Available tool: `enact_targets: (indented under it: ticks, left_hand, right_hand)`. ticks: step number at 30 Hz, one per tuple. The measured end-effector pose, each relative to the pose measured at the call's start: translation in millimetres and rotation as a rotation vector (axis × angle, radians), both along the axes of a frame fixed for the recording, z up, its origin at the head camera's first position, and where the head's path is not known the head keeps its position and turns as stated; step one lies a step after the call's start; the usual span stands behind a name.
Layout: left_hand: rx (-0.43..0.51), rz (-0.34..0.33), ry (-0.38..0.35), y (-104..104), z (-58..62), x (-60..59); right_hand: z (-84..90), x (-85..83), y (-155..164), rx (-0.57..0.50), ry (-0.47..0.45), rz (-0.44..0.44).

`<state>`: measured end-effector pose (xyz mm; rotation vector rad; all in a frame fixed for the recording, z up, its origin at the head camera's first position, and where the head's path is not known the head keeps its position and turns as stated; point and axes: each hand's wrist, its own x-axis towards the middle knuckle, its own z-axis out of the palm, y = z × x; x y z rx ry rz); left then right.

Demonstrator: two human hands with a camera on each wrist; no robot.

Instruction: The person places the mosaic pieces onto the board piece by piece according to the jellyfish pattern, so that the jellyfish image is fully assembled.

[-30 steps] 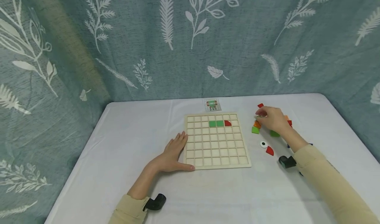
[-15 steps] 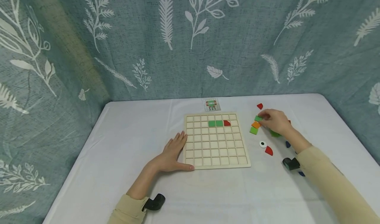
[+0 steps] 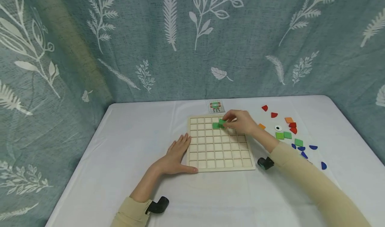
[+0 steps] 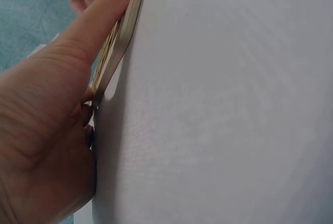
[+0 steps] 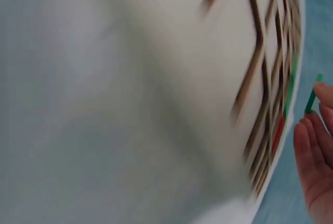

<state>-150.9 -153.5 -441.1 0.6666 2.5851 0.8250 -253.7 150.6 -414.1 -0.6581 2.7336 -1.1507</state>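
One white table (image 3: 126,146), leaf-print curtain (image 3: 180,39), right grip (image 3: 240,121) pinching green tile (image 3: 222,121), left (image 3: 175,155) flat.

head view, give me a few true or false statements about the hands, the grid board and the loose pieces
1. The right hand pinches a green square tile over the wooden grid board. True.
2. The left hand lifts the board off the table. False: it rests flat against the board's left edge, thumb along the near corner.
3. The loose pieces lie left of the board. False: they lie to its right.
4. A small picture card lies beyond the board's far edge. True.
5. The board's bottom rows are filled. False: those cells are empty.
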Motion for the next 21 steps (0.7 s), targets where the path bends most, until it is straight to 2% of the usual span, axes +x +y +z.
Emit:
enact_targets:
  ticks: [3, 5, 13, 18, 21]
  left_hand:
    - [-0.002, 0.001, 0.001, 0, -1.0, -0.5]
    - [-0.001, 0.003, 0.001, 0, -1.4, -0.6]
    - [0.003, 0.001, 0.009, 1, -0.8, -0.6]
    - [-0.011, 0.007, 0.006, 2, 0.0, -0.4]
    - [-0.012, 0.013, 0.005, 2, -0.4, -0.3]
  right_hand:
    - [-1.0, -2.0, -24, 0.020, 0.033, 0.127]
    - [-1.4, -3.8, -35, 0.046, 0.048, 0.177]
    - [-1.6, -7.7, -50, 0.153, 0.082, 0.208]
    - [-2.0, -5.9, -43, 0.129, 0.138, 0.279]
    - [-2.0, -3.0, -33, 0.083, 0.144, 0.279]
